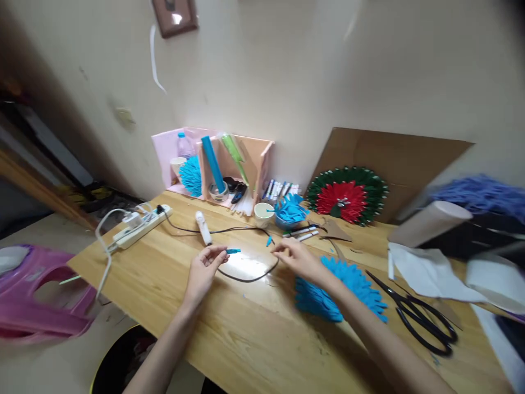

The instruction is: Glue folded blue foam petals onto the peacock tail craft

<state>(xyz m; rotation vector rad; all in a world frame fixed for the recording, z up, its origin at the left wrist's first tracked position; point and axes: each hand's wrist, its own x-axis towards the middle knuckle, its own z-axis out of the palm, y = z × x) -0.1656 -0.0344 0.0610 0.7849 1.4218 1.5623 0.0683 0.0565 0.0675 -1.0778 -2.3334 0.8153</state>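
Note:
My left hand point(204, 268) pinches a small blue paper strip point(233, 251) between thumb and fingertips, just above the table. My right hand point(301, 260) is closed with its fingertips together near the black cord; whatever may be in them is too small to make out. Another small blue paper piece point(268, 241) is just beyond those fingertips. Under my right forearm lies a fringed blue paper flower point(353, 282), partly hidden by the arm. A white glue gun point(204, 227) is beyond my left hand. A bowl of blue paper strips point(290, 210) stands farther back.
Large black scissors point(422, 317) lie at the right. The black cord point(246, 280) loops across the table from a power strip point(141, 227). A pink organizer point(262, 158), a paper cup point(263, 214) and a red-green paper flower point(344, 197) on cardboard stand along the wall.

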